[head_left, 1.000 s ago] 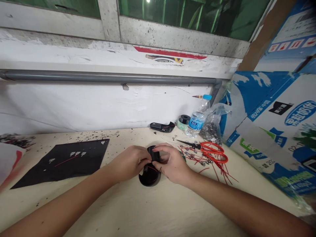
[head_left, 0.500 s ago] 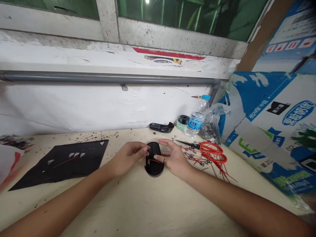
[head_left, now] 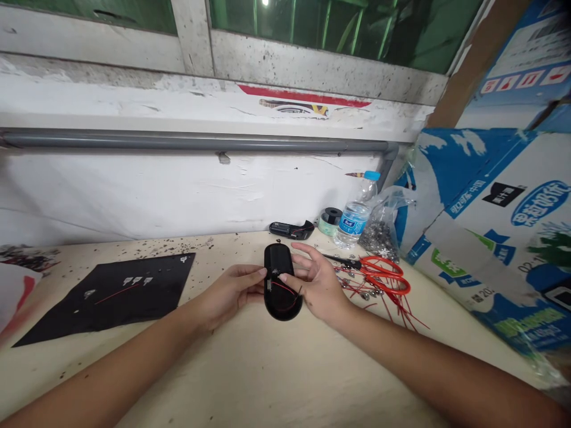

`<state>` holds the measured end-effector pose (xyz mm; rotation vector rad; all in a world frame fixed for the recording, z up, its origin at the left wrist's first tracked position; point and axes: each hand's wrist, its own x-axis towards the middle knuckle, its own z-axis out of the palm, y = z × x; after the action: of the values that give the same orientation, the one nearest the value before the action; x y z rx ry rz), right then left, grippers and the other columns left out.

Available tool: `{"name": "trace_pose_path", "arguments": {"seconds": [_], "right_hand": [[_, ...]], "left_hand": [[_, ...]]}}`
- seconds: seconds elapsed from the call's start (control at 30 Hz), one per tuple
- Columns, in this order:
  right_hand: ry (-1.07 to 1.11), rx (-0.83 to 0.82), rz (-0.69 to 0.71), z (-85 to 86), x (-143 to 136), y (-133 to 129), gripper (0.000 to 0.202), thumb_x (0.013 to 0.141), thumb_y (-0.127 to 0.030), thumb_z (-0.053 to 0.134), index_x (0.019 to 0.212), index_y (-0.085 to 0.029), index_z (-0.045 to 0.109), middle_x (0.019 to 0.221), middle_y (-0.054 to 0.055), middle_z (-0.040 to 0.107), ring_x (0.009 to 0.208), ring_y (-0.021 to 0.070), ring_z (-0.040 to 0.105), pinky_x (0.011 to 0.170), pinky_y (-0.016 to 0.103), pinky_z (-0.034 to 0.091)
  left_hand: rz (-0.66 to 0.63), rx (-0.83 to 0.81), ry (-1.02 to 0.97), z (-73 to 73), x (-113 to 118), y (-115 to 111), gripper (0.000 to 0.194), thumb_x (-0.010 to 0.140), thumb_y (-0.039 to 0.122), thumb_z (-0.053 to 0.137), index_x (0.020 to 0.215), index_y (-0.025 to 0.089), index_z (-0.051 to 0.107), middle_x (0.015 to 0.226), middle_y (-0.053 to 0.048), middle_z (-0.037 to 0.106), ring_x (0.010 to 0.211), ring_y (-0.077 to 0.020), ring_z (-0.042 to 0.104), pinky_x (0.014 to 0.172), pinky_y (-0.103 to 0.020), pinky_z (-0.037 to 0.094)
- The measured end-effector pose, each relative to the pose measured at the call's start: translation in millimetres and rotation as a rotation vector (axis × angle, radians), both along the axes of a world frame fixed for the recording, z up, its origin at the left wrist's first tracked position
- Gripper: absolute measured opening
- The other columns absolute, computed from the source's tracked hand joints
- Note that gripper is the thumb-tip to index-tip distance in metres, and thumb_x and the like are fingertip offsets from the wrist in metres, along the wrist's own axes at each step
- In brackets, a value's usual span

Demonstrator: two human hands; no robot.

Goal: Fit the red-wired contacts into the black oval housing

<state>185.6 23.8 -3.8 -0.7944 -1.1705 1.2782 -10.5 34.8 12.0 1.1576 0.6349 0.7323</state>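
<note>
Soft even daylight, faint shadows, sharp centre, wide-angle bending and stretch at edges.

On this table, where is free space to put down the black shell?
Bare tabletop lies between the forearms, and between the black mat and the left hand. Right of the right hand, scissors and red wires crowd it.

We see a smooth, glossy black plastic shell (head_left: 279, 291). Our table (head_left: 250, 374) looks matt, speckled wood; the bottle (head_left: 355, 219) is clear plastic.
</note>
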Motion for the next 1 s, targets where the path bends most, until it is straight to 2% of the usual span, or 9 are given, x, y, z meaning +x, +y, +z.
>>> {"name": "trace_pose_path", "arguments": {"seconds": [0.1,0.23,0.4,0.63,0.77,1.0], "right_hand": [[-0.013,0.062,0.019,-3.1,-0.7,0.5,0.068,0.065,-0.027,0.085,0.123,-0.026,0.051,0.102,0.004,0.072,0.092,0.0215,0.072,0.084,0.04,0.058],[-0.093,0.118,0.031,-3.4,-0.5,0.3,0.057,0.067,-0.024,0.083,0.118,-0.024,0.057,0.103,0.004,0.073,0.099,0.0202,0.069,0.093,0.038,0.054],[-0.117,0.092,0.183,3.1,-0.2,-3.5,0.033,0.079,-0.032,0.077,0.107,-0.019,0.065,0.104,0.007,0.073,0.093,0.0184,0.068,0.083,0.032,0.053],[-0.059,0.02,0.215,1.4,-2.2,-3.2,0.036,0.077,-0.033,0.08,0.106,-0.019,0.064,0.094,0.002,0.074,0.079,0.0134,0.067,0.074,0.026,0.052],[-0.027,-0.017,0.235,-1.5,-2.0,-1.9,0.037,0.075,-0.034,0.083,0.103,-0.019,0.064,0.089,0.001,0.073,0.074,0.0125,0.066,0.071,0.026,0.052],[-0.002,-0.086,0.246,-3.8,-1.2,-3.0,0.039,0.073,-0.036,0.084,0.102,-0.018,0.066,0.092,0.004,0.074,0.079,0.0148,0.067,0.076,0.029,0.052]], "left_hand": [[-0.002,0.008,-0.024,-4.2,-1.8,0.2,0.027,0.093,0.032,0.066,0.105,0.01,0.074,0.102,-0.015,0.075,0.094,-0.0229,0.071,0.095,-0.039,0.051],[0.025,0.047,-0.02,-7.8,-2.9,-0.7,0.024,0.09,0.03,0.069,0.103,0.011,0.076,0.1,-0.014,0.076,0.092,-0.0233,0.071,0.093,-0.039,0.052],[0.063,0.086,0.002,-7.1,-2.4,-3.6,0.022,0.086,0.029,0.073,0.099,0.012,0.077,0.098,-0.013,0.077,0.092,-0.0242,0.071,0.093,-0.041,0.054],[0.096,0.07,0.029,-10.3,-3.2,-2.6,0.022,0.087,0.032,0.073,0.091,0.01,0.077,0.092,-0.013,0.077,0.087,-0.0228,0.072,0.086,-0.038,0.057],[0.085,0.07,0.046,-9.8,-2.8,-0.9,0.024,0.086,0.032,0.074,0.093,0.01,0.077,0.089,-0.013,0.077,0.083,-0.021,0.071,0.082,-0.035,0.058],[0.059,0.059,0.082,-8.4,-3.9,-0.1,0.026,0.082,0.034,0.078,0.087,0.009,0.077,0.085,-0.013,0.076,0.08,-0.0215,0.072,0.075,-0.033,0.059]]}}
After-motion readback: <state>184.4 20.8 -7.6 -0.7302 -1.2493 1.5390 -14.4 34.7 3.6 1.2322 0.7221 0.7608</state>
